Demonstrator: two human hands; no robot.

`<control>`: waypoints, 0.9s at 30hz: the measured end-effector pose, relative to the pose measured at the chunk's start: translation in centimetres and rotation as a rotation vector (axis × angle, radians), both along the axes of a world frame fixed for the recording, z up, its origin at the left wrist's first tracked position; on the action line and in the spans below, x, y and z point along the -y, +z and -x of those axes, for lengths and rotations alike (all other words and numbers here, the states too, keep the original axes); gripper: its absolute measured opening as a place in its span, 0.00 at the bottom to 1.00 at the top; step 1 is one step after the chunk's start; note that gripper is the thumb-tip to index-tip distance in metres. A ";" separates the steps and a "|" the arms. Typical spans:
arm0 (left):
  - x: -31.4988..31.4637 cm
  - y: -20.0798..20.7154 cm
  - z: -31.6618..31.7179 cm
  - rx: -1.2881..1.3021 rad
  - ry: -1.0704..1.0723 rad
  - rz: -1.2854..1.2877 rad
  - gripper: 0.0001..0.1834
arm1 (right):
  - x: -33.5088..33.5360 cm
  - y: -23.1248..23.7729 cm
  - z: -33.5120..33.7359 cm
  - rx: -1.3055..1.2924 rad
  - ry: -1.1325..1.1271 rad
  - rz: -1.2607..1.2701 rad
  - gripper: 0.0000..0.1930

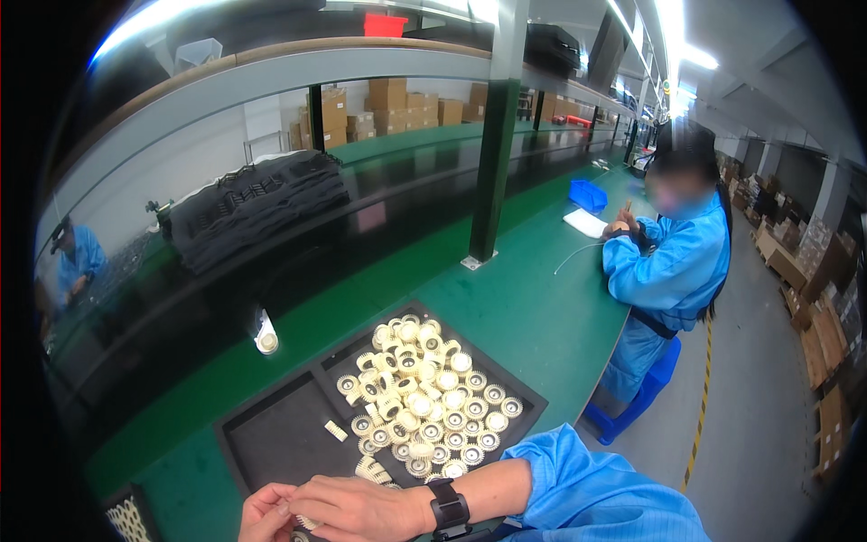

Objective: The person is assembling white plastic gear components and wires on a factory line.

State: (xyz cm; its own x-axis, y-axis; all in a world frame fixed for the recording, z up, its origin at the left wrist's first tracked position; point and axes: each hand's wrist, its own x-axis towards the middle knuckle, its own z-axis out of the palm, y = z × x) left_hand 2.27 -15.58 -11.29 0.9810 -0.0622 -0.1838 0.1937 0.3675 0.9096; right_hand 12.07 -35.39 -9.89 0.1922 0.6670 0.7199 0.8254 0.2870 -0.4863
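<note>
At the lower edge, my left hand (262, 515) and my right hand (359, 508) meet with bent fingers. Part of a cream toothed gear (307, 522) shows beneath my right fingers, which curl over it. My left fingertips are pinched together against the right ones; what lies between them is hidden. Just beyond my hands is a black divided tray (271, 443). Many cream gears (424, 388) are heaped in its right compartment, some showing metal centres. A small cream gear (335, 430) lies on its side, apart from the heap.
A green table (542, 334) carries the tray. A green post (494, 172) rises beyond it. At lower left, a dark tray (126, 515) holds pale ring-shaped parts. To the right, a person in blue (677, 244) works near a blue bin (588, 196). A black conveyor-like strip (217, 334) runs alongside.
</note>
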 end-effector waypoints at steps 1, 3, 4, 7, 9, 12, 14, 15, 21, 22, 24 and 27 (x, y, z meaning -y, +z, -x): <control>0.0 0.1 0.0 0.001 0.001 -0.001 0.15 | 0.0 0.0 0.0 0.006 -0.004 0.007 0.11; 0.2 0.3 0.0 0.000 -0.014 0.008 0.15 | 0.1 0.1 0.0 0.013 -0.008 0.015 0.11; 0.3 0.3 -0.1 0.001 -0.014 0.009 0.15 | 0.2 0.2 0.0 0.012 -0.006 0.013 0.12; 0.7 0.4 -0.2 0.018 -0.014 0.010 0.15 | 0.5 0.3 0.0 0.011 -0.007 0.006 0.12; 0.7 0.3 -0.3 0.010 -0.025 0.007 0.15 | 0.7 0.2 0.0 0.009 -0.009 0.000 0.12; 0.9 0.2 0.2 0.007 0.045 0.024 0.14 | 0.4 -0.1 -0.1 0.003 0.017 -0.022 0.12; 0.7 0.4 0.3 0.010 0.080 -0.016 0.14 | -0.1 -0.5 -0.1 0.005 0.062 0.088 0.15; 0.6 0.7 0.8 0.012 0.120 -0.055 0.15 | -0.5 -0.4 0.2 -0.072 0.111 0.061 0.17; 0.1 -0.4 -1.9 0.037 -0.139 -0.006 0.16 | 0.2 -0.1 -1.3 0.081 -0.022 0.161 0.19; 0.4 -0.3 -1.6 0.070 -0.127 0.011 0.16 | 0.3 0.6 -0.8 0.083 -0.027 0.172 0.19; 0.5 -0.1 -0.2 0.112 -0.082 0.036 0.16 | -0.5 1.0 -0.4 0.062 0.029 0.147 0.20; 0.4 -0.6 -0.2 0.120 -0.103 0.087 0.15 | -0.5 1.2 0.3 0.079 -0.017 0.187 0.20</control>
